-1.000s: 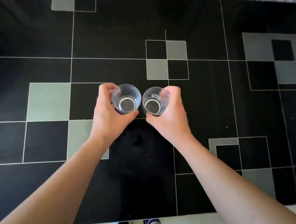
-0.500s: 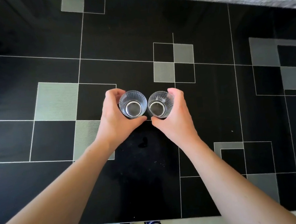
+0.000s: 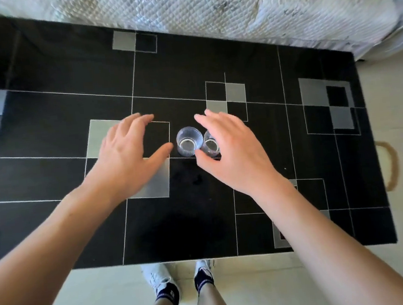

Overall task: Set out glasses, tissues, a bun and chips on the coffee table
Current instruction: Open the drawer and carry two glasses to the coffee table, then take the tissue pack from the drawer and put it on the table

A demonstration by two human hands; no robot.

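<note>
I see two glasses [image 3: 189, 141] upright, side by side, mid coffee table [image 3: 65, 74] | my left hand [image 3: 127, 157] spread wide, empty, just left | my right hand [image 3: 232, 149] spread, partly covering right glass

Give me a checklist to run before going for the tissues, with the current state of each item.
1. Left glass upright on the table: ok.
2. Right glass upright: ok, though partly hidden by the right hand.
3. Left hand open and off the glass: ok.
4. Right hand open and off its glass: cannot tell; it overlaps the glass.
5. Glasses away from the table edge: ok.
6. Tissues, bun and chips in view: not ok, none visible.
</note>
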